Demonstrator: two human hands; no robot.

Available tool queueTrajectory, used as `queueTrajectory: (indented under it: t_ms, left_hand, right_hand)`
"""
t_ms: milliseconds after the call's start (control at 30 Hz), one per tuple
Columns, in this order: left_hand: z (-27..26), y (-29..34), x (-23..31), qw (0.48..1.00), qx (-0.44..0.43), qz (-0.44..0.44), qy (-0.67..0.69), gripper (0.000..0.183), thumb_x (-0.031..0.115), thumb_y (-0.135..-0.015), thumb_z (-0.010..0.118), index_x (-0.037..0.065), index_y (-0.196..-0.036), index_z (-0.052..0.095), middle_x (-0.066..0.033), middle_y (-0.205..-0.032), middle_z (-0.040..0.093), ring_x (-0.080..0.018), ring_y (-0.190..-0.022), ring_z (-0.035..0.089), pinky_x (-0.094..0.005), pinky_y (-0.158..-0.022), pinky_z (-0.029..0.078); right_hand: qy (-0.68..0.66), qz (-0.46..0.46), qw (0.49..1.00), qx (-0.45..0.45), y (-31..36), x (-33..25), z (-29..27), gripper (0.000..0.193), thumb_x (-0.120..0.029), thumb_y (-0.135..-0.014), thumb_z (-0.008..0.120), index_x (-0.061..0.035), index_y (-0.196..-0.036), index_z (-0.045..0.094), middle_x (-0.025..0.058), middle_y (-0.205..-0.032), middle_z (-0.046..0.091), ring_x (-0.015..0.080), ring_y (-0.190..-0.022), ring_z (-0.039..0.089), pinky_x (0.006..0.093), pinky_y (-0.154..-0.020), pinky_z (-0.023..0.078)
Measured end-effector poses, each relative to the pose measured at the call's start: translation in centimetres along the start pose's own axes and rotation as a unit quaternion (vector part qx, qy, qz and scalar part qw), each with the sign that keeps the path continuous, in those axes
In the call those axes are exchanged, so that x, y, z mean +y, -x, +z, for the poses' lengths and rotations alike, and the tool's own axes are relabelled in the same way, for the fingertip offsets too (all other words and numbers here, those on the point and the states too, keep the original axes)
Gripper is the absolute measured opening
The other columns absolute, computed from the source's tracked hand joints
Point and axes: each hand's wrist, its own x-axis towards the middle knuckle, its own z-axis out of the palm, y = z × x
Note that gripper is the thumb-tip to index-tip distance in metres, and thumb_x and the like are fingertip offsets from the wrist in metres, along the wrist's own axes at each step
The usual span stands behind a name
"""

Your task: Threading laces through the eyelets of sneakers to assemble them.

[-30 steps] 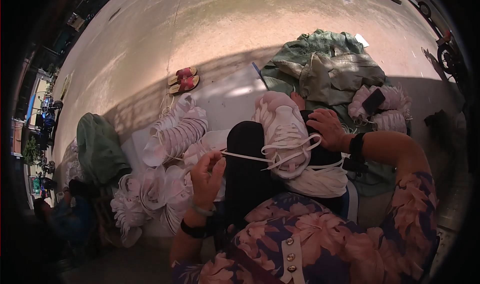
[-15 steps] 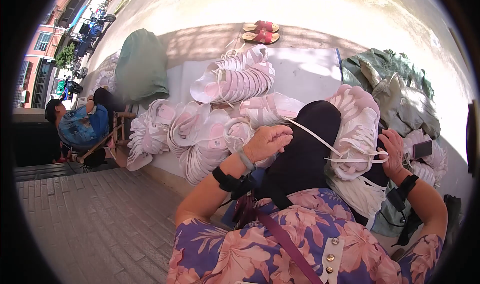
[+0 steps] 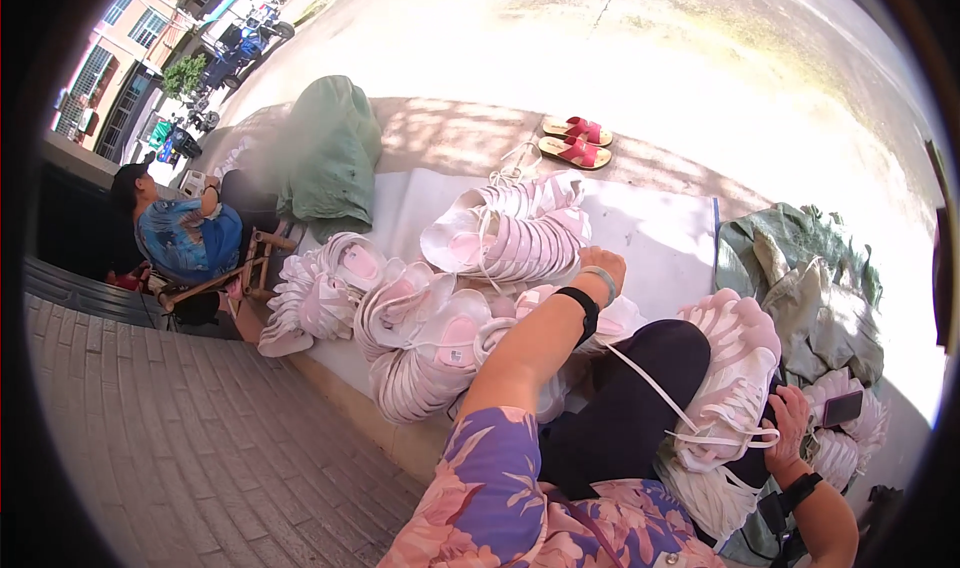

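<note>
Nested stacks of white and pink shoe uppers lie before me. My left hand (image 3: pixel 606 268) is stretched forward at the right end of the far stack of shoe uppers (image 3: pixel 530 233). Its fingers are curled closed, and whatever they hold is hidden. On my lap leans a bundle of shoe uppers (image 3: pixel 730 368), with a white shoelace (image 3: pixel 640 373) running from it across my dark trouser leg. Beside this bundle my right hand (image 3: pixel 788 423) rests against my leg, fingers extended and near the lace loop. A hank of white laces (image 3: pixel 712 493) hangs below the bundle.
More uppers (image 3: pixel 430 358) sit on a pale sheet (image 3: pixel 650 218). A green sack (image 3: pixel 335 158) stands behind them, and red sandals (image 3: pixel 577 143) lie beyond the sheet. Crumpled green sacking (image 3: pixel 810 288) and a phone (image 3: pixel 842 409) are at right. Another person (image 3: pixel 190 233) sits at left.
My left hand has moved forward from above my lap to the far stack, its arm now extended. My right hand stays beside the lap bundle. The whole view has shifted.
</note>
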Motion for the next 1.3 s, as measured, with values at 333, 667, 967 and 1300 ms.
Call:
queueTrajectory:
  t_ms: [333,667,967,1300]
  left_hand:
    - [3.0,-2.8,-1.9,0.988,-0.135,0.048,-0.059,0.032,0.011,-0.08,0.059,0.002,-0.111,0.062,-0.015,-0.118,0.059,-0.0286,-0.109,0.058,-0.0371,-0.089,0.048]
    - [-7.6,5.9,-5.8,0.98,0.188,-0.033,0.059,0.021,0.009,-0.069,0.052,0.002,-0.086,0.061,-0.0221,-0.09,0.064,-0.0383,-0.087,0.062,-0.0441,-0.075,0.05]
    - [-11.9,21.2,-1.8,0.859,0.442,0.018,0.257,0.012,0.001,-0.068,0.053,0.002,-0.081,0.053,-0.0173,-0.063,0.056,-0.031,-0.057,0.057,-0.036,-0.057,0.048]
    - [-5.5,21.2,-3.6,0.79,0.187,-0.03,0.583,0.024,0.003,-0.077,0.056,0.002,-0.1,0.061,-0.0037,-0.073,0.062,-0.0084,-0.064,0.058,-0.0244,-0.058,0.048]
  right_hand:
    - [-0.01,0.011,1.0,-0.009,1.0,0.9,-0.4,0.046,-0.041,-0.086,0.043,-0.0004,-0.106,0.052,0.0204,-0.113,0.049,0.0417,-0.112,0.043,0.0514,-0.096,0.03]
    - [-0.005,0.01,1.0,0.017,1.2,1.0,-0.5,0.046,-0.038,-0.085,0.046,0.0,-0.107,0.055,0.0184,-0.118,0.05,0.0387,-0.116,0.043,0.0471,-0.097,0.031]
    - [-0.011,-0.015,0.999,0.045,-0.5,0.3,0.7,0.044,-0.038,-0.08,0.052,-0.0037,-0.107,0.056,0.014,-0.117,0.052,0.0363,-0.116,0.043,0.0458,-0.097,0.031]
    - [-0.129,-0.004,0.991,0.041,-0.7,-3.1,-2.0,0.048,-0.034,-0.076,0.061,-0.0018,-0.111,0.053,0.0168,-0.108,0.057,0.0332,-0.109,0.049,0.0415,-0.096,0.034]
